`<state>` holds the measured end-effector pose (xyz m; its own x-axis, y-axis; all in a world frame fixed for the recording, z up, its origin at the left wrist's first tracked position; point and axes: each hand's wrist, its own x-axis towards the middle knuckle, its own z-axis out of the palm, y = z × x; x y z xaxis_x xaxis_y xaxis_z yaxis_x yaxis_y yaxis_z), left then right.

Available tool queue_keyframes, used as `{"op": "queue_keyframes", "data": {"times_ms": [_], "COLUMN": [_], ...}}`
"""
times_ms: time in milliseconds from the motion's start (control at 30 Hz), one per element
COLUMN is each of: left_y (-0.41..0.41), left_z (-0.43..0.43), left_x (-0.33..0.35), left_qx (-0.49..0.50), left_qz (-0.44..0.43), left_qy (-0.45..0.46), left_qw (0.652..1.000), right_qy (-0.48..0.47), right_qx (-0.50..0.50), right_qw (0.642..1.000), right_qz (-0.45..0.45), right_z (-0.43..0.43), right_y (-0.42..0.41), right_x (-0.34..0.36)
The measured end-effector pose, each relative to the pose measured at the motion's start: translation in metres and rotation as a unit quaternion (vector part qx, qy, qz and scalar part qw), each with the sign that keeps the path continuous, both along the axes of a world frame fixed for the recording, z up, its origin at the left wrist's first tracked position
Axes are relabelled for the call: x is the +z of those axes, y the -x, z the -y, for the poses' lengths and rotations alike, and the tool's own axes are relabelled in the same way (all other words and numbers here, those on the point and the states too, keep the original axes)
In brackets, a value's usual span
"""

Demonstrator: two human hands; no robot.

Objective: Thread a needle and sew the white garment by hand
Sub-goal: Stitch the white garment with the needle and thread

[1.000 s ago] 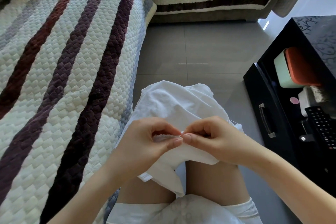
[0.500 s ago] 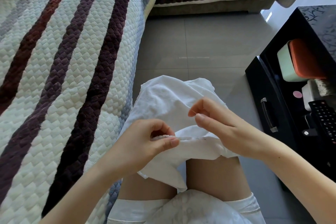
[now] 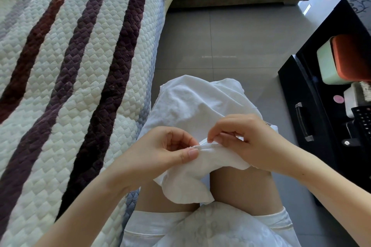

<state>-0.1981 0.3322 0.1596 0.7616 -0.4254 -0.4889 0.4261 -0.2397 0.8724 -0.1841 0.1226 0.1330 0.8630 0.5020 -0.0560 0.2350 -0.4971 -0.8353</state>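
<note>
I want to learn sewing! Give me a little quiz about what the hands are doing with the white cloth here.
1. True or false: the right hand pinches the thin silver needle.
2. What does the left hand pinch? A: the folded edge of the crumpled white fabric garment. B: a pair of scissors. C: a spool of thread.
3. Fill the gap: the striped quilted sofa cover lies on the person's ____ side.
Key: 1 true; 2 A; 3 left.
</note>
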Motion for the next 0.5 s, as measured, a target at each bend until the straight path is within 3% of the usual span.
{"op": "queue_keyframes", "data": {"times_ms": [500], "left_y": [-0.0031], "left_z": [-0.0003], "left_x": [0.0015], "left_qx": [-0.014], "left_qz": [-0.007], "left_qy": [0.012], "left_qw": [1.0], "right_qy": [-0.075], "right_qx": [0.01], "right_qw": [0.994], "right_qz": [-0.079], "right_z": [-0.0004], "right_y": [-0.0002], "right_x": [0.0028]}}
